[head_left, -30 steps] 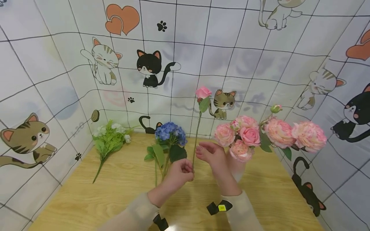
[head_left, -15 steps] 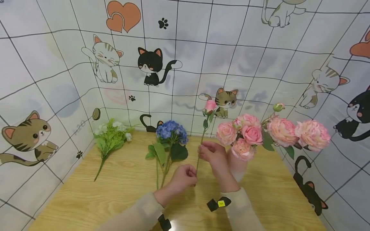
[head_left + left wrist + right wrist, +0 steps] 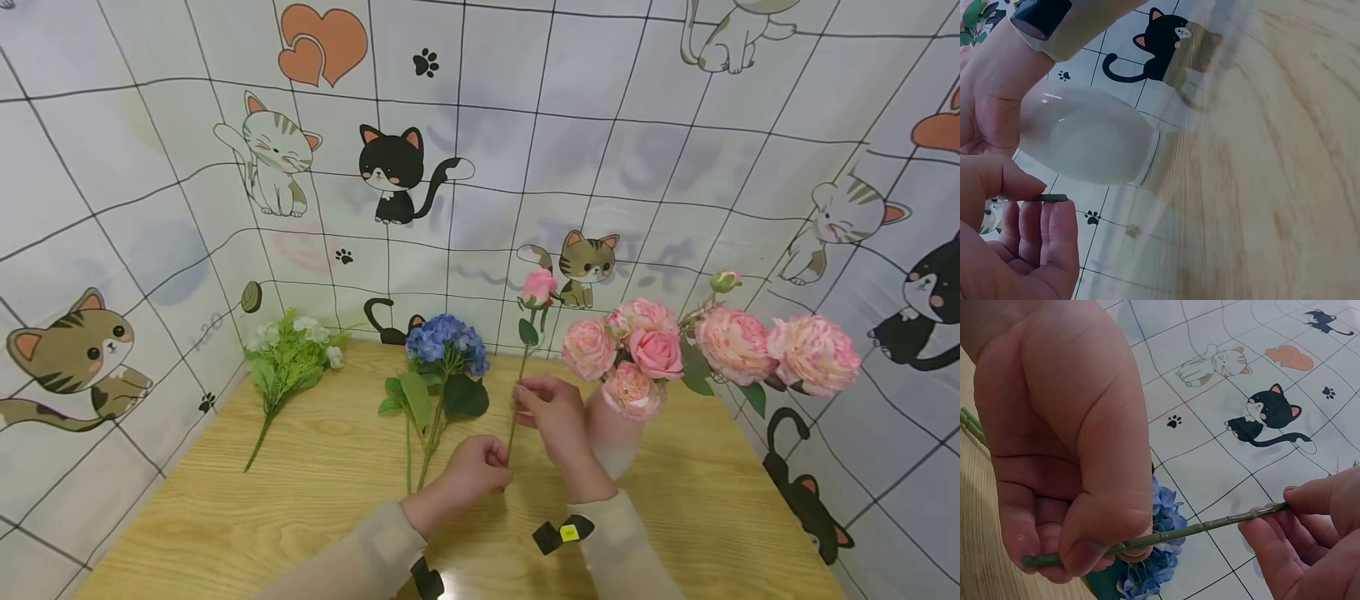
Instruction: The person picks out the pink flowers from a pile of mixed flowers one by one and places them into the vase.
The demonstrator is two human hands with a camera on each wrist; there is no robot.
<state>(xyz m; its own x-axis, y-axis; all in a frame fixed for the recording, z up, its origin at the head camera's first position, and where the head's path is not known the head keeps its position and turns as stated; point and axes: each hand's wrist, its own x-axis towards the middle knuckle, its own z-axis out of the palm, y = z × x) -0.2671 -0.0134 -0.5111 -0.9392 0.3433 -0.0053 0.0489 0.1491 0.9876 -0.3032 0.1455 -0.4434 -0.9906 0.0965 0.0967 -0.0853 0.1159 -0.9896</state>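
A single pink rose [image 3: 539,286] stands nearly upright above the table, with a leaf below its bloom. My left hand [image 3: 476,467] pinches its green stem [image 3: 1210,525] near the cut end, between thumb and fingers. Higher up the same stem, the thumb and fingertips of my right hand [image 3: 553,417] pinch it. In the left wrist view the short stem end [image 3: 1054,198] pokes out past my left thumb. Just behind my right hand is a pink-and-white vase [image 3: 617,433], partly covered by the wrist, holding several pink blooms [image 3: 652,352].
Blue hydrangeas [image 3: 446,343] with long stems lie left of my hands on the wooden table [image 3: 300,533]. Farther left lies a white-flowered green sprig [image 3: 281,367]. Large pink flowers [image 3: 813,354] reach out rightward from the vase. A cat-print cloth [image 3: 480,167] surrounds the table's back and sides.
My right fingers, apart from the stem a second ago, have closed on it. The rose has come down and slightly right, its bloom turned. My left hand has shifted a little down and right.
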